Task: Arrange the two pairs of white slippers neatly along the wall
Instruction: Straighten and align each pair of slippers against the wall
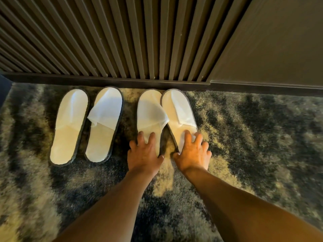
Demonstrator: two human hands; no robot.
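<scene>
Two pairs of white slippers with dark edging lie on the carpet, toes toward the wall. The left pair, far-left slipper (69, 126) and its mate (104, 124), lies side by side with nothing touching it. The right pair has toes touching and heels spread apart. My left hand (144, 152) rests with spread fingers on the heel of the third slipper (150, 110). My right hand (193, 152) presses likewise on the heel of the fourth slipper (178, 109). Both heels are hidden under my hands.
A ribbed dark wood wall panel (122, 41) with a dark baseboard (104, 81) runs along the top. A plain panel (271, 46) stands at the right. The floor is a mottled dark-and-beige carpet (253, 137).
</scene>
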